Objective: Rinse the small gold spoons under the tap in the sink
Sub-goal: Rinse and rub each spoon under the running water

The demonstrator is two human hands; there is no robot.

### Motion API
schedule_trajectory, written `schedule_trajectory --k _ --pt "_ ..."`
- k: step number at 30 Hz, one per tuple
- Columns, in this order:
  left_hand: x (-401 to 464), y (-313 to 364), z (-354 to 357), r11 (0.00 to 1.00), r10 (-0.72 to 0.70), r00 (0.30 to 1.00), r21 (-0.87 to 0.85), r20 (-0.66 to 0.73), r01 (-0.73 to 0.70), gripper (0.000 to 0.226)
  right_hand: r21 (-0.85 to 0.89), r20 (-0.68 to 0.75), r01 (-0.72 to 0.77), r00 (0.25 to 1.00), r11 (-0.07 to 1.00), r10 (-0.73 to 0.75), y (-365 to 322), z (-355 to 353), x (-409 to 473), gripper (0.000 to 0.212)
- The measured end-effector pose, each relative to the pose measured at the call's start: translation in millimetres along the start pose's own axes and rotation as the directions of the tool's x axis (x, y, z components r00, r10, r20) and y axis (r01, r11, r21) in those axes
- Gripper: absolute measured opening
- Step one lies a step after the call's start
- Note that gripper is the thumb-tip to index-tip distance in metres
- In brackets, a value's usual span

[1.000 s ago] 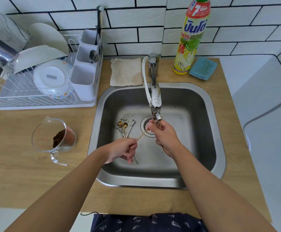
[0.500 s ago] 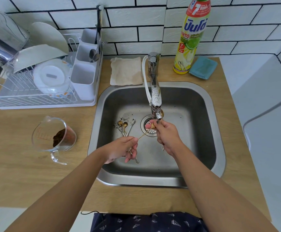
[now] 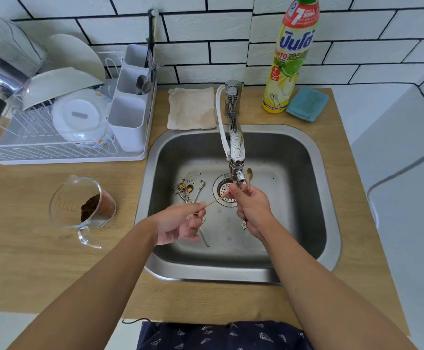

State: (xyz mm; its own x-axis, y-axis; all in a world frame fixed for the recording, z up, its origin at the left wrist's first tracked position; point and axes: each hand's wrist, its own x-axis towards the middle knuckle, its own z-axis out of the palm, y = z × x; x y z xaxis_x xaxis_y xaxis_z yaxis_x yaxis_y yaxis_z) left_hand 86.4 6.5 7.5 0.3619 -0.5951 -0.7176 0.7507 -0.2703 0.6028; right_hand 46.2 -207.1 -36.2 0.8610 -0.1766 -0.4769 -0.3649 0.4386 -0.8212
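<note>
The left hand [image 3: 180, 222] is pinching a gold spoon [image 3: 214, 202] by its handle; the right hand [image 3: 252, 210] is gripping another spoon [image 3: 249, 176] beneath the tap [image 3: 236, 152], over the sink's [image 3: 314, 173] drain [image 3: 224, 192].

White brick-pattern wall tiles [image 3: 231, 29] with dark grout back a light wooden bench [image 3: 23, 238]. Daylight looks soft and even; a pale, perhaps painted surface [image 3: 408, 198] stands right.

2 hands [image 3: 180, 222]; 4 gold spoons [image 3: 189, 189]; 1 tap [image 3: 236, 147]; 1 sink [image 3: 307, 152].
</note>
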Motion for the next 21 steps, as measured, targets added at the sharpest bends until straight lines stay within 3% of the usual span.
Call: schedule_trajectory --k 3,5,8,13,16,21 --pt "2 -2 6 0.955 0.052 0.998 0.295 -0.04 -0.038 0.028 -0.138 -0.199 0.052 0.977 0.989 -0.079 2 3 7 0.028" --pt "4 -3 8 0.917 0.093 0.994 0.395 -0.063 -0.06 0.027 -0.188 -0.193 0.072 0.975 0.98 -0.109 1 5 7 0.024" --pt "4 -4 11 0.922 0.105 0.991 0.383 -0.086 -0.065 0.027 -0.191 -0.13 0.088 0.985 0.978 -0.115 0 9 6 0.014" --pt "6 -4 13 0.939 0.101 0.993 0.335 -0.061 -0.075 0.03 -0.167 -0.142 0.073 0.985 0.983 -0.097 -8 11 5 0.022" --pt "9 -4 13 0.937 0.107 0.994 0.339 -0.038 -0.088 0.031 -0.142 -0.084 0.077 0.992 0.987 -0.09 -9 8 1 0.011" --pt "18 -5 19 0.935 0.113 0.993 0.343 -0.032 -0.095 0.032 -0.047 0.034 -0.071 0.997 0.996 0.073 -6 3 0 0.015"
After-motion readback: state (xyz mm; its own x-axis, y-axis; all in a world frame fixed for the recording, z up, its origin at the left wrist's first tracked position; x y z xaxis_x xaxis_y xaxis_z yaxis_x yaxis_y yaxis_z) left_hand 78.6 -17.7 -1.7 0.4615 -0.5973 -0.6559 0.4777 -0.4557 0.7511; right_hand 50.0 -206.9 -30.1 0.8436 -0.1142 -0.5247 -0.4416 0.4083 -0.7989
